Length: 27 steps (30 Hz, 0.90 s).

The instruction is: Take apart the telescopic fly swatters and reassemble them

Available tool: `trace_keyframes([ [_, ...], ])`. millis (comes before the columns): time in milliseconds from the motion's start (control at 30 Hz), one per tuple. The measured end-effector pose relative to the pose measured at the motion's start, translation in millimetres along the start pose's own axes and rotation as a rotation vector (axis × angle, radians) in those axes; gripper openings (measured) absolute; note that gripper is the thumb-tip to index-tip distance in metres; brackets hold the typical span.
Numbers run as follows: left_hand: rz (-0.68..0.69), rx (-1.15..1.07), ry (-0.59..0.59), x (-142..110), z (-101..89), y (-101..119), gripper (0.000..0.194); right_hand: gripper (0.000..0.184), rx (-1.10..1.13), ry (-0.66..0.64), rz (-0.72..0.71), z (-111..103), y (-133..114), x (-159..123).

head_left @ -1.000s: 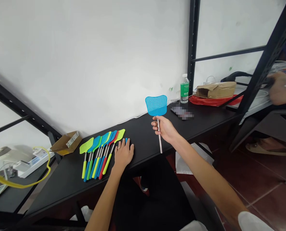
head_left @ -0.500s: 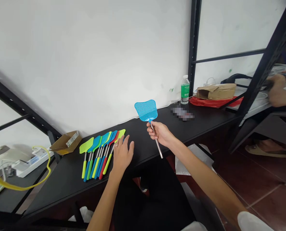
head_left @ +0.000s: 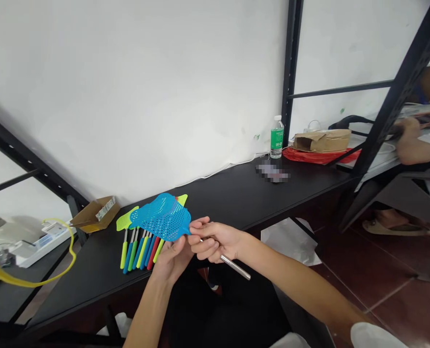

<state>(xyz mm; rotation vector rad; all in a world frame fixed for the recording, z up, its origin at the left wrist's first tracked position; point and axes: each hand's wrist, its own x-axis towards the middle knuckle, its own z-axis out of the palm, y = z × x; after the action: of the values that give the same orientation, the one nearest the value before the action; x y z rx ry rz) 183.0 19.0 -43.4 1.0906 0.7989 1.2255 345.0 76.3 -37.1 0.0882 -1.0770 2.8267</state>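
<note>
A blue fly swatter (head_left: 167,221) is held at a tilt in front of me, its perforated head pointing left and its bare metal handle (head_left: 236,267) pointing down to the right. My right hand (head_left: 218,240) is closed around it where the handle meets the head. My left hand (head_left: 173,256) grips near the neck from below, thumb at the head's lower edge; its other fingers are partly hidden. Behind, a row of fly swatters with green, blue, yellow and red grips (head_left: 141,253) lies on the black table (head_left: 233,193), their heads partly covered by the held one.
An open cardboard box (head_left: 95,215) stands left of the row, near a power strip (head_left: 43,245) and a yellow cable (head_left: 72,246). Toward the back right are a water bottle (head_left: 277,137), a red bag (head_left: 305,155) and a cardboard carton (head_left: 327,141). Another person's arm (head_left: 408,142) shows far right.
My right hand has brought the blue fly swatter down and left, tipping its head leftward. My left hand has left the row, turned palm up and met the swatter's neck.
</note>
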Motion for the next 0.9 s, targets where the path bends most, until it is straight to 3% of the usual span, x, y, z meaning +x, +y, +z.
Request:
trace_keyframes([
  [100,0.001,-0.038,0.066,-7.1,-5.4,-4.9,0.050,0.033,0.002,0.039,-0.005,2.2,8.3,7.7],
  [267,0.059,-0.207,0.175,-4.7,1.9,-14.4,0.032,0.040,-0.085,0.178,-0.123,2.9,14.8,16.2],
  [433,0.070,-0.270,0.348,0.8,6.4,-20.7,0.031,0.042,-0.272,0.388,-0.257,3.3,22.3,22.8],
  [533,0.115,-0.298,0.515,4.0,0.8,-11.8,0.029,0.044,-0.382,0.456,-0.267,0.5,30.0,25.2],
  [633,0.262,-0.358,0.675,2.0,-16.7,10.6,0.027,0.045,-0.455,0.509,-0.213,-5.5,32.5,22.5],
  [767,0.390,-0.300,0.733,-10.8,-41.2,40.2,0.029,0.039,-0.507,0.652,-0.308,-20.5,12.5,15.3],
  [900,0.419,-0.253,0.725,-18.3,-43.6,47.8,0.033,0.038,-0.559,0.806,-0.498,-43.1,-25.2,18.2],
])
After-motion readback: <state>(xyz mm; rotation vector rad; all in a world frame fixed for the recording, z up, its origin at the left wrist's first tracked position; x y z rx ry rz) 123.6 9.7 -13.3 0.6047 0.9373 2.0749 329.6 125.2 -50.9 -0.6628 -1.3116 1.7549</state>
